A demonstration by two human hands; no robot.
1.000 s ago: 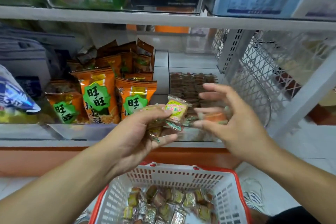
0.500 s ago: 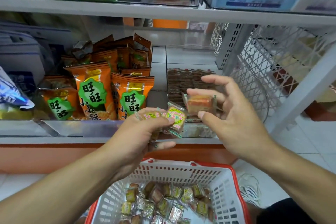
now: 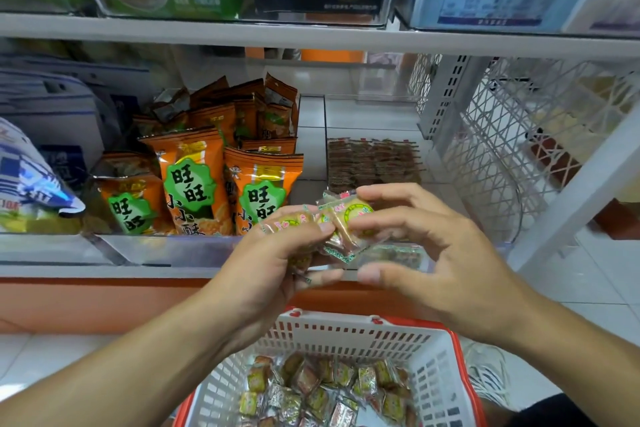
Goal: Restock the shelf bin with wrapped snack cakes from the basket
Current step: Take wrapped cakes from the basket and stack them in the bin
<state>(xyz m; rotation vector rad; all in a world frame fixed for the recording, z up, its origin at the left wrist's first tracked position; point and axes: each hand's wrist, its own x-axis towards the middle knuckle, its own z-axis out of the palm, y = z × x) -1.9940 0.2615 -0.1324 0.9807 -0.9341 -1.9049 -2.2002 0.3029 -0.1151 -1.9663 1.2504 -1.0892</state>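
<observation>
Fingers of both hands meet on a small bunch of wrapped snack cakes (image 3: pixel 341 218) held in the air in front of the shelf edge. On the left hand (image 3: pixel 273 263), the thumb and forefinger are pinched over two or three cakes, with the other fingers curled beneath them. On the right hand (image 3: pixel 433 253), the forefinger and middle finger are laid over the top cake and the thumb is stretched out below, not clearly touching the wrapper; whether it has its own hold on a cake cannot be told.

Just behind the hands stands the clear shelf bin (image 3: pixel 388 253), its low front wall near the fingertips and a few cakes showing blurred through it. Farther back in the bin, rows of brown wrapped sweets (image 3: pixel 372 161) lie flat, and the bin floor between them and the front wall shows bare. A white shelf board (image 3: pixel 311 36) runs across overhead, well above the hands. To the left, a neighbouring clear bin holds upright orange snack bags (image 3: pixel 194 180), the nearest bag just beside the left knuckles. To the right, a white wire mesh panel (image 3: pixel 491 156) closes the shelf's side.

Each held cake is squarish, pale yellow-brown, sealed in a clear wrapper with crimped green-printed ends and a round yellow-green label. Below the wrists sits the red-rimmed white basket (image 3: pixel 346 333), with many more such cakes heaped in its bottom.
</observation>
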